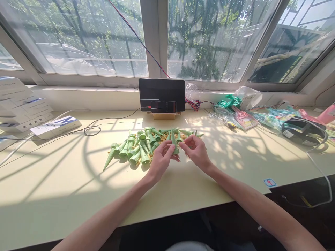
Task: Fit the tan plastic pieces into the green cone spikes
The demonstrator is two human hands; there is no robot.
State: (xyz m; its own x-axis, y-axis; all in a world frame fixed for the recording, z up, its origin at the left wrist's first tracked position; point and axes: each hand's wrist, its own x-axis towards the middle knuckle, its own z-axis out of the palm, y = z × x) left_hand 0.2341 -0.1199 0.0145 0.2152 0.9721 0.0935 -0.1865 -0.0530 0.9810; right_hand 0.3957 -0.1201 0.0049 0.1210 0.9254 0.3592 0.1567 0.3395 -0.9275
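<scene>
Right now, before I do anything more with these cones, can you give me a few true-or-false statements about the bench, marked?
1. The left hand holds a green cone. True.
2. The right hand lies open, palm up. False: its fingers are bent together close to that cone.
3. A phone stands in front of the tablet. True.
4. The pile of cones lies wholly right of both hands. False: it lies mostly ahead and to the left.
5. A white box with blue print lies left of the pile. True.
</scene>
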